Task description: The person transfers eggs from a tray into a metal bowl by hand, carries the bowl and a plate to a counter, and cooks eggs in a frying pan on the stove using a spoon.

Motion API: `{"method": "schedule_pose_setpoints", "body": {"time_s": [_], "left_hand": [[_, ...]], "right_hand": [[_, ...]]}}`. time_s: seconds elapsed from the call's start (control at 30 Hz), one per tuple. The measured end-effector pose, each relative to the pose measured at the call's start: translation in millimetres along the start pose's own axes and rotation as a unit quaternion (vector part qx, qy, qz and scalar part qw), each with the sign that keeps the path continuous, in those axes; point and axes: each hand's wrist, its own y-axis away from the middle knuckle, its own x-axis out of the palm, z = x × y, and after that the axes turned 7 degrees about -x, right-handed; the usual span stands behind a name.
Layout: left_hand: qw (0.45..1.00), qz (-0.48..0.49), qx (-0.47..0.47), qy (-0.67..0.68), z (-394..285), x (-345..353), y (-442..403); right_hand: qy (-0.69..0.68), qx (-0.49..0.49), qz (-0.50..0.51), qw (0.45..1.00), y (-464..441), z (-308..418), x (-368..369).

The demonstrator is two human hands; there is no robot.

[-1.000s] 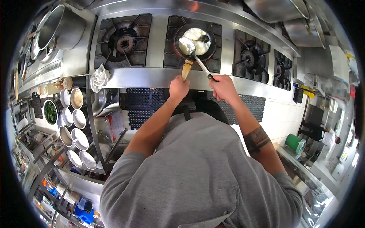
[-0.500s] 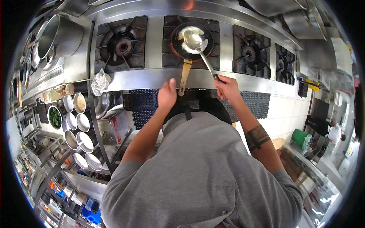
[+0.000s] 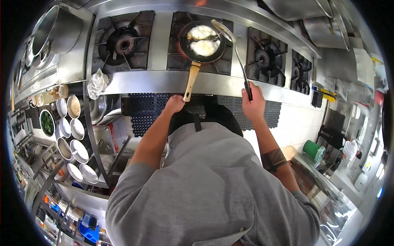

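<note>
A dark frying pan (image 3: 222, 52) with a pale wooden handle (image 3: 191, 82) sits on a burner. In it lie two white portions that look like fried eggs (image 3: 205, 47), with a dark gap between them. My right hand (image 3: 253, 101) grips the black handle of a long metal spoon (image 3: 237, 53). The spoon's head is raised over the pan's right rim, edge-on to me. My left hand (image 3: 175, 104) is closed just left of the pan handle's end, below the stove's front edge. What its fingers hold, if anything, is hidden.
Other burners flank the pan, one on the left (image 3: 124, 44) and two on the right. A crumpled white cloth (image 3: 98, 84) hangs at the stove's front edge. Several metal containers (image 3: 78, 128) stand at left, near a large pot (image 3: 57, 30). Another person (image 3: 350, 149) is far right.
The spoon has lifted off the eggs and swung to the pan's right rim, uncovering them. My left hand, with its thumb raised before, has closed and dropped lower beside the handle's end.
</note>
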Motion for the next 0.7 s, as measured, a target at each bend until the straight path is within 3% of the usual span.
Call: {"method": "schedule_pose_setpoints", "body": {"time_s": [0.07, 0.27, 0.33, 0.37, 0.47, 0.6, 0.7], "left_hand": [[0.995, 0.084, 0.011, 0.043, -1.5, -12.9, 12.1], [0.983, 0.169, -0.034, 0.071, 2.8, -48.1, 43.9], [0.917, 0.246, -0.041, 0.311, -9.6, -70.6, 64.9], [0.913, 0.252, -0.036, 0.319, -24.0, -82.6, 73.0], [0.913, 0.184, 0.000, 0.364, -65.3, -94.5, 82.4], [0.947, 0.138, 0.013, 0.290, -91.4, -95.8, 74.6], [0.937, 0.121, 0.017, 0.326, -110.6, -88.1, 85.5]], "right_hand": [[-0.004, 0.005, 0.008, 1.000, 3.2, 4.8, 9.1], [-0.030, -0.022, 0.025, 0.999, 9.2, -3.6, 30.9], [-0.046, 0.023, 0.026, 0.998, 2.5, 17.7, 14.0], [-0.049, -0.002, 0.004, 0.999, 6.2, 4.1, 25.1], [-0.027, -0.024, 0.017, 0.999, 13.3, -22.7, 42.3], [-0.056, 0.015, -0.024, 0.998, 7.9, 18.4, 4.0], [-0.053, -0.038, -0.058, 0.996, 20.6, -21.5, 47.4]]}}
